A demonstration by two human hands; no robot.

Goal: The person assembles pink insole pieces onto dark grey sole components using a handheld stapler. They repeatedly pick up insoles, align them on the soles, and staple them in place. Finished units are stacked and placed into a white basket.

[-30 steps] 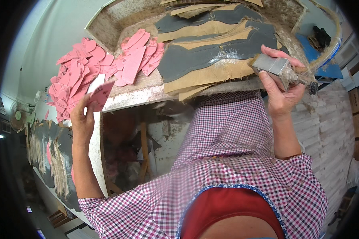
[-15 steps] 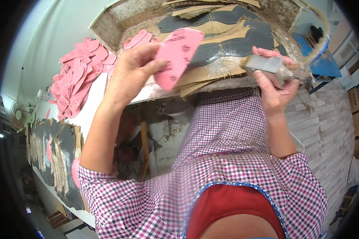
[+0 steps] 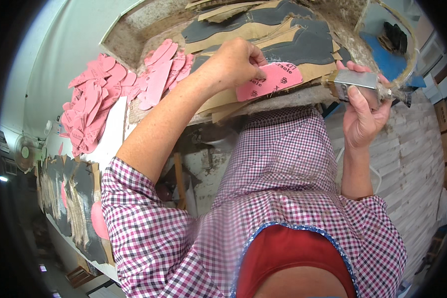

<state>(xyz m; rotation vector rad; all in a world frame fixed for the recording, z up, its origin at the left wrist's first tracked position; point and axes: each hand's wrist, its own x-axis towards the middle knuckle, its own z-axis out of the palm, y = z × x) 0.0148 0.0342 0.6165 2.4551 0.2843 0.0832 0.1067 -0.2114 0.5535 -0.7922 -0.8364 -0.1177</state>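
Holding one pink insole (image 3: 269, 79), left hand (image 3: 233, 62), right hand (image 3: 363, 116) gripping one brush (image 3: 362, 82)

A grimy workbench (image 3: 149, 25) carries pink insoles (image 3: 104, 99) and grey-and-tan cut sheets (image 3: 283, 35)

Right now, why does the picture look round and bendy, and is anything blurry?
Head view: a fisheye lens bends straight lines near the rim, so the workbench edge curves and the corners go black. The left hand holding the pink insole looks sharp; the brush in the right hand is slightly soft. Light is even daylight, without harsh glare.
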